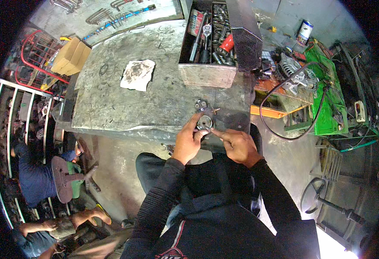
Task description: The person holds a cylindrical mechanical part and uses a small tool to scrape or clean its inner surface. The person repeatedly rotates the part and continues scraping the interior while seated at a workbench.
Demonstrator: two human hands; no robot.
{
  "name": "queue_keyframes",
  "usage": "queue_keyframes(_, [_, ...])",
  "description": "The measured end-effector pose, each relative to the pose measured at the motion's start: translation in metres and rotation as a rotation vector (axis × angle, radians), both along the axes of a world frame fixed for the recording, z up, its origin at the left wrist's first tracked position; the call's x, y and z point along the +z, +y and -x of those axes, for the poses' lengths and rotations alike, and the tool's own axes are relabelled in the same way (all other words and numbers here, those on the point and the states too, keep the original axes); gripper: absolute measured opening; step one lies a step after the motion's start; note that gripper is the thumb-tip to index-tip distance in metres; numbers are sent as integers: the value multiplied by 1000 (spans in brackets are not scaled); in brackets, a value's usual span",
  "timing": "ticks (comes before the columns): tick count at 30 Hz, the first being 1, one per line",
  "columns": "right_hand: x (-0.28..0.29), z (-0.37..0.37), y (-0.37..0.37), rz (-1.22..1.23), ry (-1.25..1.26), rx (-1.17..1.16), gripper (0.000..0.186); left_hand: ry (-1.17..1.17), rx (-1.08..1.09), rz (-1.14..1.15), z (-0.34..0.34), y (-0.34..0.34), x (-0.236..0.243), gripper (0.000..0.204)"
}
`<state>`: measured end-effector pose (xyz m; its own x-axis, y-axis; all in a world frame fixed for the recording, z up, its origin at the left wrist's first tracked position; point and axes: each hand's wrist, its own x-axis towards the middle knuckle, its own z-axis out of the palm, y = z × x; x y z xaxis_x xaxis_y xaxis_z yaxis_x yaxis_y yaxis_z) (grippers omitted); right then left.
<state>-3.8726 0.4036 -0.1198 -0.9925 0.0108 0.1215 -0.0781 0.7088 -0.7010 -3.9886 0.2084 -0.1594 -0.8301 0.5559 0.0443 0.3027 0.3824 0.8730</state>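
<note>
At the bench's front edge, my left hand (187, 144) is closed around a small round metal part (205, 122), thumb and fingers on its rim. My right hand (240, 146) is curled beside it, with the index finger reaching to the part's near right side. Whatever this hand pinches, if anything, is too small to make out. Just beyond the round part, a few small dark metal pieces (201, 104) lie on the worn metal workbench (163, 101).
A metal toolbox (209, 75) with ratchets and sockets stands at the far right of the bench. A stained white cloth or paper (137, 75) lies left of it. An alternator (291, 71) and a looping cable (280, 137) are on the right. Two people occupy the lower left.
</note>
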Motion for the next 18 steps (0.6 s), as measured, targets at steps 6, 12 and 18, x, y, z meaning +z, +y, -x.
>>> queue_keyframes(6, [9, -10, -3, -65, -178, -41, 52, 83, -15, 33, 0, 3, 6, 56])
queue_keyframes(12, [11, -11, -10, -31, -155, -69, 55, 134, -31, 12, 1, 1, 6, 56])
queue_keyframes(18, [12, -5, -17, -25, -33, -85, 58, 119, -21, -26, 3, 1, 6, 57])
